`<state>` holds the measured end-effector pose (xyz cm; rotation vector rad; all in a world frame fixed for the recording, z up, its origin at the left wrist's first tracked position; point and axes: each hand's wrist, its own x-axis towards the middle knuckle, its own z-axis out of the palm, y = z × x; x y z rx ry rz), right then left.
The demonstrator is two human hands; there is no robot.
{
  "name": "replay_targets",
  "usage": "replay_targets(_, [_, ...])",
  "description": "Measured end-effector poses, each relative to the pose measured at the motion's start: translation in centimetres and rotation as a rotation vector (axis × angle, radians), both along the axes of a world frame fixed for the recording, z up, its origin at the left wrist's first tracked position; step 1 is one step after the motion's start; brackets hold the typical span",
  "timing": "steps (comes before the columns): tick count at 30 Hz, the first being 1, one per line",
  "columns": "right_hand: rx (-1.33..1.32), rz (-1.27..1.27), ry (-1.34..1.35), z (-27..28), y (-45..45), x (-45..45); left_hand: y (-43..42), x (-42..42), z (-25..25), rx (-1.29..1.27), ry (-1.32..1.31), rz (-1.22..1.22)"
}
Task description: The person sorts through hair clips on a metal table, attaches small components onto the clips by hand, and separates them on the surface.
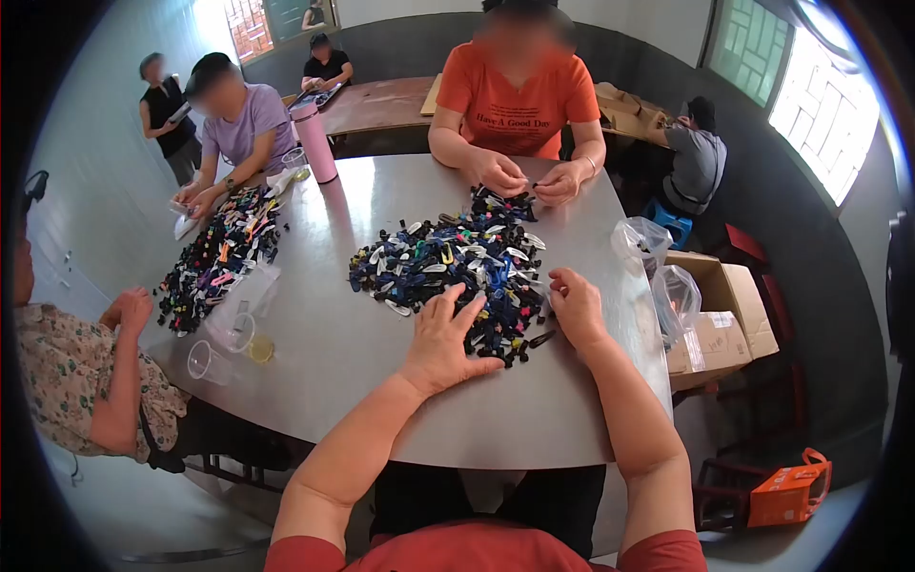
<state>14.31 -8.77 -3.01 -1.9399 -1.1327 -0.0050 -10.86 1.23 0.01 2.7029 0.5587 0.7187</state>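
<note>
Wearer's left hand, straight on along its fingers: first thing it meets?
Likely the pile of hair clips. The left hand overlaps its near edge in view; whether the fingertips touch or hover is unclear.

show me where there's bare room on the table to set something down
The widest bare patch of table lies between the left clip pile and the central clip pile, with the pink bottle at its far end. A narrower strip runs between the right hand and the table's right edge. Crowded: both piles, and around the clear cups.
</note>
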Motion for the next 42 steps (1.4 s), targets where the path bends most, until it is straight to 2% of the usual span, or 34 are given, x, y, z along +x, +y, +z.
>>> replay_targets(5, [0.07,0.038,0.081,1.0,-0.2,-0.1,-2.9,1.4,0.4,0.045,0.03,-0.114])
replay_targets(7, [0.097,0.006,0.088,1.0,-0.4,0.5,-3.5,2.2,0.3,0.191,0.108,-0.206])
replay_targets(9, [0.151,-0.09,-0.05,0.0,-0.3,1.9,-3.9,3.5,0.0,0.223,0.145,-0.28])
replay_targets(12, [0.102,-0.146,-0.067,-1.2,-0.4,3.2,-3.5,6.2,-0.4,0.333,0.191,-0.35])
replay_targets(16, [0.039,-0.141,0.007,-1.0,-0.3,3.0,-2.0,9.1,-0.5,0.422,0.153,-0.259])
replay_targets(19, [0.031,-0.072,-0.043,-0.9,-0.1,2.7,0.1,11.2,-0.4,0.409,0.143,-0.139])
replay_targets(20, [0.034,-0.013,-0.073,-0.7,-0.1,2.2,0.7,11.7,-0.5,0.452,0.057,-0.1])
replay_targets(21, [0.033,0.045,-0.101,-0.5,-0.2,1.7,1.4,12.0,0.0,0.449,0.059,-0.102])
replay_targets(23, [0.002,0.077,-0.092,-0.3,-0.2,1.4,2.9,12.1,1.0,0.233,0.1,-0.001])
replay_targets(24, [-0.022,0.109,-0.089,-0.2,-0.1,1.3,4.1,11.7,1.2,0.259,-0.036,-0.013])
replay_targets(27, [-0.038,0.128,-0.086,0.1,-0.1,1.1,6.7,9.3,2.0,0.062,-0.116,0.044])
replay_targets(30, [-0.056,0.141,-0.082,0.8,-0.3,0.6,7.8,5.1,1.6,-0.028,-0.137,0.069])
replay_targets(34, [-0.045,0.14,-0.137,0.4,-0.2,0.5,3.0,-0.5,0.3,0.043,-0.053,0.196])
replay_targets(37, [-0.062,0.174,-0.078,0.7,0.0,-0.2,-0.1,-2.0,-1.1,-0.004,0.196,0.048])
replay_targets(42, [-0.113,0.159,0.0,1.0,-0.2,-0.8,-0.8,0.7,-1.9,0.091,0.166,0.041])
